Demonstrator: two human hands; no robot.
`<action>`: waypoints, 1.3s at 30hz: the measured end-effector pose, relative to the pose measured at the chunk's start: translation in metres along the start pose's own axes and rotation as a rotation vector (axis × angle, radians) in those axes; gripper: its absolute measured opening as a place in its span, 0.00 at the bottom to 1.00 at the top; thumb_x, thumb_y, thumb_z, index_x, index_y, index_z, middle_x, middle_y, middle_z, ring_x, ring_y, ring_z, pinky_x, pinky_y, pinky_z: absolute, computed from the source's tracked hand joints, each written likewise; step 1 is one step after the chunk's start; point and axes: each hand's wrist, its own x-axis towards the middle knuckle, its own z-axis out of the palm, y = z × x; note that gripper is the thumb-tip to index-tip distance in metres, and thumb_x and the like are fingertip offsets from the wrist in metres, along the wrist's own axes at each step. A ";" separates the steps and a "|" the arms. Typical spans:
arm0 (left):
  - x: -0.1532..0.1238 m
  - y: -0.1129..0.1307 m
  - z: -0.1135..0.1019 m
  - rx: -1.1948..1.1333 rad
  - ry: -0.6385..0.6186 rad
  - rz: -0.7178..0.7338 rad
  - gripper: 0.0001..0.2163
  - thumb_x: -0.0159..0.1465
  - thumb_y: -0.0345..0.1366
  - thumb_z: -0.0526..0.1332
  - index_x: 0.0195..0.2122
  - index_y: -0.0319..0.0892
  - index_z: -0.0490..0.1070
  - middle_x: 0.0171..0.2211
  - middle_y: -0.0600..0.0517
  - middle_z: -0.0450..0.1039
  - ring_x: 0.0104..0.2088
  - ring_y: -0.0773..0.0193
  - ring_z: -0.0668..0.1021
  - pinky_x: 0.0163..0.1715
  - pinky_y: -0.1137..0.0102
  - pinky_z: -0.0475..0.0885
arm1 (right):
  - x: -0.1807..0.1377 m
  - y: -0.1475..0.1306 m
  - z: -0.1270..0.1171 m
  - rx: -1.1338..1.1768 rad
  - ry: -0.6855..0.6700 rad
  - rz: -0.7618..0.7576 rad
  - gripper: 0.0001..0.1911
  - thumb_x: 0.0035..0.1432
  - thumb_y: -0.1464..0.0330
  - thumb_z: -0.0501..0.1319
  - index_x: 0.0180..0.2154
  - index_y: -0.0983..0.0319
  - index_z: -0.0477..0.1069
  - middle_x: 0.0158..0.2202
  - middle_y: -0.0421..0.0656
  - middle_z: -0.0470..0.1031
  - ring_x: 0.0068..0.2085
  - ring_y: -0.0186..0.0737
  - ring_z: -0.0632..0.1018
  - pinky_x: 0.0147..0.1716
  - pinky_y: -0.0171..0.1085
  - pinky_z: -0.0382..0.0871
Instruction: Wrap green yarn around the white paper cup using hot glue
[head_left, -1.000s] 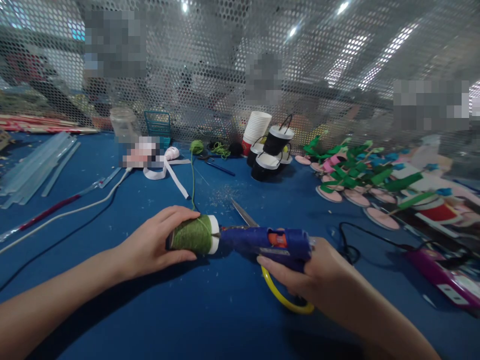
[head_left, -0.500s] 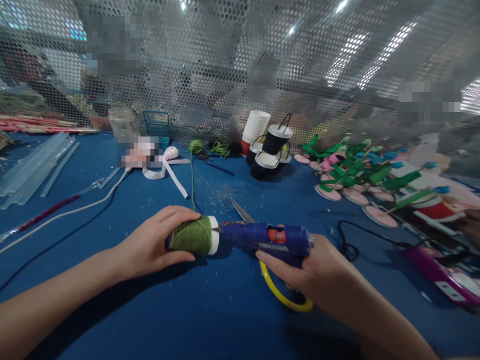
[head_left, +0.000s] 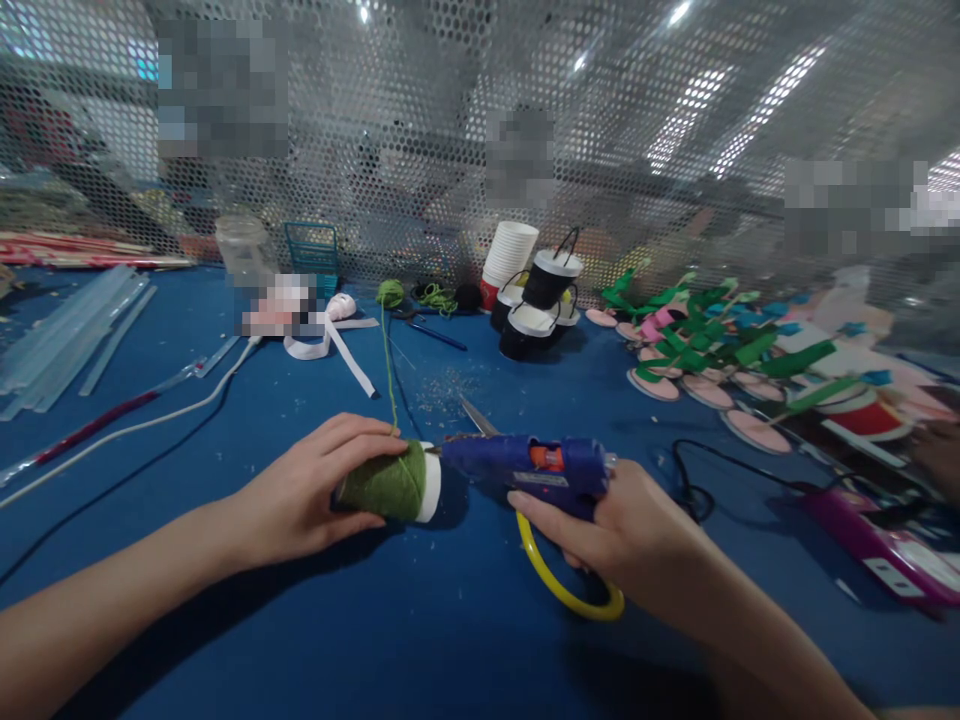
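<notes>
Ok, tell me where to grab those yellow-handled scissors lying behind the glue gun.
Take the yellow-handled metal scissors by the yellow loop, coming from the near side. The loop lies flat and exposed on the blue table, while the blades point away, partly under the blue glue gun.

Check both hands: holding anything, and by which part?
Left hand grips the green yarn-wrapped cup around its side, fingers curled over the top. Right hand holds the blue glue gun by its handle, nozzle at the cup's white rim.

Left hand: palm inward, fingers curled, thumb lowermost, closed in a grasp; forearm bare, running off toward 8 o'clock. Right hand: fist clenched, index finger extended toward 9 o'clock; forearm exits at 5 o'clock.
</notes>
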 end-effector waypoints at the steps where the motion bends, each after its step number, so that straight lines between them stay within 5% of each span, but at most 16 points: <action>1: 0.000 0.000 0.000 0.001 0.001 -0.001 0.20 0.59 0.34 0.59 0.52 0.43 0.57 0.50 0.44 0.63 0.50 0.55 0.67 0.49 0.59 0.66 | -0.001 -0.001 0.000 0.012 0.003 0.005 0.09 0.47 0.65 0.58 0.19 0.60 0.68 0.08 0.34 0.59 0.13 0.33 0.63 0.11 0.32 0.57; 9: 0.001 0.001 -0.001 0.020 -0.003 0.029 0.20 0.59 0.33 0.59 0.52 0.42 0.58 0.50 0.43 0.64 0.50 0.55 0.67 0.49 0.59 0.66 | 0.000 -0.003 -0.002 -0.009 0.024 -0.019 0.09 0.47 0.65 0.58 0.20 0.61 0.69 0.16 0.40 0.69 0.19 0.37 0.70 0.20 0.35 0.65; 16: 0.001 0.001 -0.002 0.050 -0.024 0.045 0.19 0.59 0.33 0.58 0.51 0.41 0.58 0.50 0.43 0.63 0.50 0.56 0.66 0.50 0.59 0.65 | 0.001 -0.002 -0.001 -0.036 0.004 -0.020 0.11 0.48 0.65 0.57 0.17 0.60 0.66 0.08 0.36 0.60 0.17 0.37 0.68 0.16 0.34 0.62; 39: 0.000 -0.003 0.001 -0.037 0.001 -0.063 0.22 0.57 0.36 0.61 0.52 0.45 0.57 0.50 0.46 0.63 0.51 0.56 0.67 0.50 0.60 0.65 | -0.009 -0.011 -0.003 0.017 0.021 0.021 0.08 0.47 0.68 0.57 0.20 0.61 0.71 0.15 0.41 0.69 0.17 0.35 0.67 0.17 0.35 0.64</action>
